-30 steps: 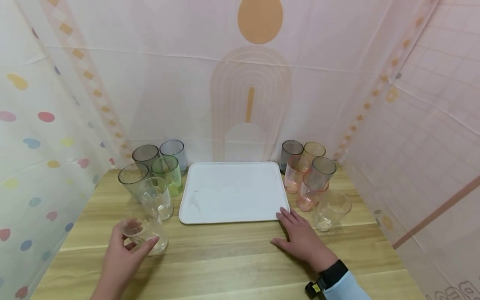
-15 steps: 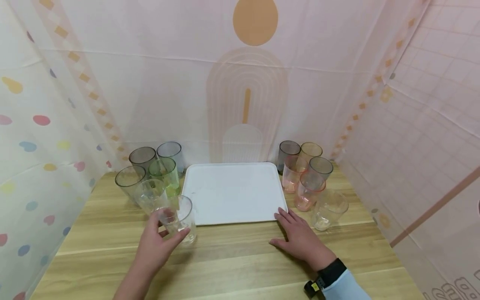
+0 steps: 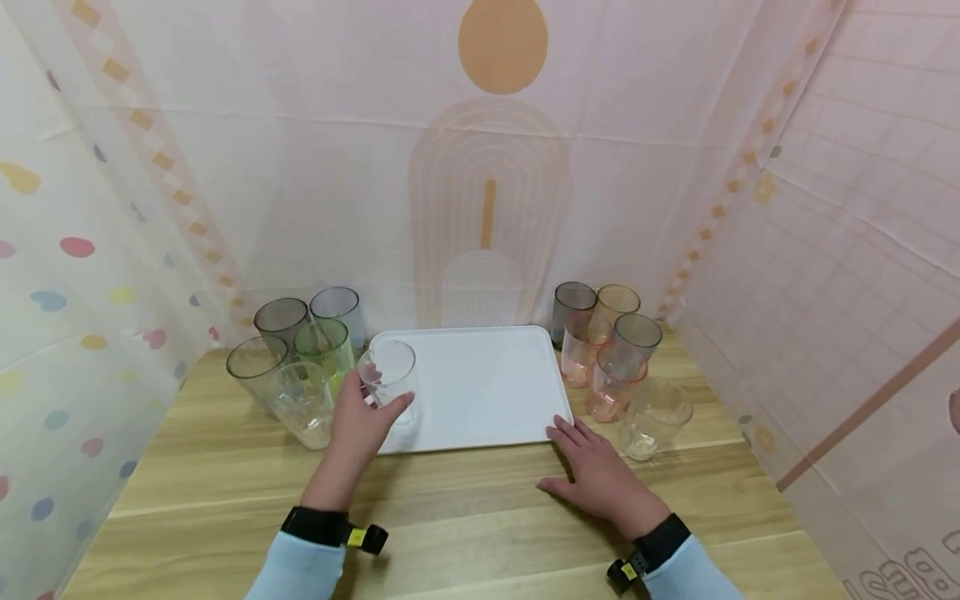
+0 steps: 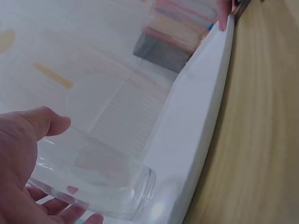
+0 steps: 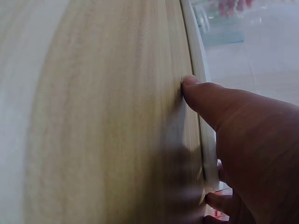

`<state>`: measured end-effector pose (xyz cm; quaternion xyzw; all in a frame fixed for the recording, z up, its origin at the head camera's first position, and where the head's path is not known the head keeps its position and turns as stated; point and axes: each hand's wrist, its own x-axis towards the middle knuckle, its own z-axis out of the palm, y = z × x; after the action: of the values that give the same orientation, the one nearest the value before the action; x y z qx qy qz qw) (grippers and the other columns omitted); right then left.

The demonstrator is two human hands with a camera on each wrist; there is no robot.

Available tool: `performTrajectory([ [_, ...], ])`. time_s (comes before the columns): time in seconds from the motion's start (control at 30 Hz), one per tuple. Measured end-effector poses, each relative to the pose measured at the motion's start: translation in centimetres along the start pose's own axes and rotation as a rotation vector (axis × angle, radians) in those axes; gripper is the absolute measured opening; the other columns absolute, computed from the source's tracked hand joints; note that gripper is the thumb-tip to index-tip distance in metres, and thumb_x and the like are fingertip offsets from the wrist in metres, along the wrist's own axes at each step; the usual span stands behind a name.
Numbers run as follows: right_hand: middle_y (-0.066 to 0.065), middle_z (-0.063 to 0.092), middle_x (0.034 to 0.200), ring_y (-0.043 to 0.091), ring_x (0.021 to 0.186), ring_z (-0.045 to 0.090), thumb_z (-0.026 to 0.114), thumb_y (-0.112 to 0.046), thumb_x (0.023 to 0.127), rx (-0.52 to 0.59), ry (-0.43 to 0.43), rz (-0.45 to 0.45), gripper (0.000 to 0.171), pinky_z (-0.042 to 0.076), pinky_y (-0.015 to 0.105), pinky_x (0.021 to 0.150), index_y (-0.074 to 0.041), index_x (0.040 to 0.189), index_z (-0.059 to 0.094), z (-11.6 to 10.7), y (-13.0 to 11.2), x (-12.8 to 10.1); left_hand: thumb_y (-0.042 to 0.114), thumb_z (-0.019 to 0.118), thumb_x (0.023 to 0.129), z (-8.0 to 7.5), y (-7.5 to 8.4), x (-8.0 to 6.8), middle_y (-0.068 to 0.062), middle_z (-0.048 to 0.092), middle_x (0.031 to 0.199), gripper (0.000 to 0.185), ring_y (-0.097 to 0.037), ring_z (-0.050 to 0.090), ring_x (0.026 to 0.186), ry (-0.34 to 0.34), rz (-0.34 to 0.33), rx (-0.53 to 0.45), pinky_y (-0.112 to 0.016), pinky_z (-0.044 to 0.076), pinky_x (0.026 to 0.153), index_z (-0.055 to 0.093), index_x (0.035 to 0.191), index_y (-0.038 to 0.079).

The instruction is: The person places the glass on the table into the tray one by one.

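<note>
My left hand (image 3: 362, 425) grips a clear glass tumbler (image 3: 395, 382) round its side, thumb on the near side and fingers behind it. In the head view the tumbler overlaps the left part of a white rectangular tray (image 3: 487, 392). From the left wrist, the thick base of the tumbler (image 4: 140, 193) shows close over the tray surface (image 4: 180, 126). My right hand (image 3: 600, 483) lies with relaxed fingers at the tray's front right corner, fingertips at the rim. Its thumb (image 5: 201, 88) shows beside the tray edge in the right wrist view.
Left of the tray stand several tumblers: grey, green (image 3: 326, 354), bluish, and a clear one (image 3: 303, 408) nearest me. Right of it are several more: dark grey, amber (image 3: 618, 300), pinkish (image 3: 611, 387), and clear (image 3: 652, 421). A patterned cloth (image 3: 337, 167) hangs behind the wooden table (image 3: 465, 525).
My left hand has carried the clear tumbler from the table at the left, rightward and away from me, to over the tray's left part. The right hand has stayed at the tray corner.
</note>
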<state>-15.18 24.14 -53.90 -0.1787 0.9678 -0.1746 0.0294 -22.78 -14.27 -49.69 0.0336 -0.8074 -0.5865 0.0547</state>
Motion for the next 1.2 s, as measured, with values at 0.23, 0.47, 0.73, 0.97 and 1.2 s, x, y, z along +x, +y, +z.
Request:
performTrajectory([
  [0.23, 0.016, 0.043, 0.174, 0.049, 0.16, 0.037, 0.079, -0.06, 0.098, -0.004, 0.005, -0.003, 0.086, 0.037, 0.069, 0.124, -0.006, 0.162, 0.055, -0.1, -0.1, 0.1, 0.029, 0.085, 0.099, 1.5, 0.2, 5.0, -0.029, 0.041, 0.168, 0.086, -0.045, 0.038, 0.159, 0.062, -0.027, 0.06, -0.059, 0.033, 0.13, 0.035, 0.161, -0.003],
  [0.47, 0.016, 0.043, 0.174, 0.048, 0.161, 0.035, 0.079, -0.059, 0.098, 0.0, 0.001, 0.0, 0.086, 0.036, 0.069, 0.124, -0.007, 0.162, 0.055, -0.1, -0.1, 0.2, 0.03, 0.084, 0.1, 2.5, 0.1, 9.4, -0.025, 0.038, 0.169, 0.086, -0.04, 0.035, 0.16, 0.107, -0.053, 0.017, -0.055, 0.032, 0.131, 0.033, 0.162, 0.0],
  [0.73, 0.013, 0.041, 0.175, 0.047, 0.162, 0.034, 0.079, -0.06, 0.099, -0.011, 0.004, 0.006, 0.086, 0.035, 0.068, 0.125, -0.009, 0.163, 0.054, 0.3, 0.3, 0.3, 0.032, 0.076, 0.106, 2.9, 0.2, 12.6, -0.024, 0.016, 0.182, 0.099, -0.04, 0.018, 0.167, 0.13, -0.053, 0.044, -0.053, 0.023, 0.135, 0.011, 0.175, 0.002],
  [0.97, 0.013, 0.041, 0.175, 0.046, 0.162, 0.034, 0.078, -0.062, 0.099, -0.005, 0.004, 0.008, 0.086, 0.035, 0.068, 0.125, -0.01, 0.163, 0.054, 0.5, 0.4, 0.4, 0.031, 0.073, 0.108, 3.3, 0.4, 13.8, -0.025, 0.01, 0.182, 0.102, -0.04, 0.014, 0.168, 0.128, -0.052, 0.026, -0.053, 0.021, 0.135, 0.001, 0.175, 0.006],
  [1.2, 0.013, 0.042, 0.175, 0.046, 0.161, 0.035, 0.079, -0.061, 0.098, -0.008, 0.014, 0.008, 0.086, 0.037, 0.069, 0.124, -0.009, 0.163, 0.054, 0.6, 0.5, 0.3, 0.032, 0.072, 0.109, 3.8, -0.2, 14.1, -0.028, 0.008, 0.182, 0.105, -0.043, 0.012, 0.168, 0.149, -0.072, 0.079, -0.053, 0.018, 0.136, -0.003, 0.175, 0.002],
])
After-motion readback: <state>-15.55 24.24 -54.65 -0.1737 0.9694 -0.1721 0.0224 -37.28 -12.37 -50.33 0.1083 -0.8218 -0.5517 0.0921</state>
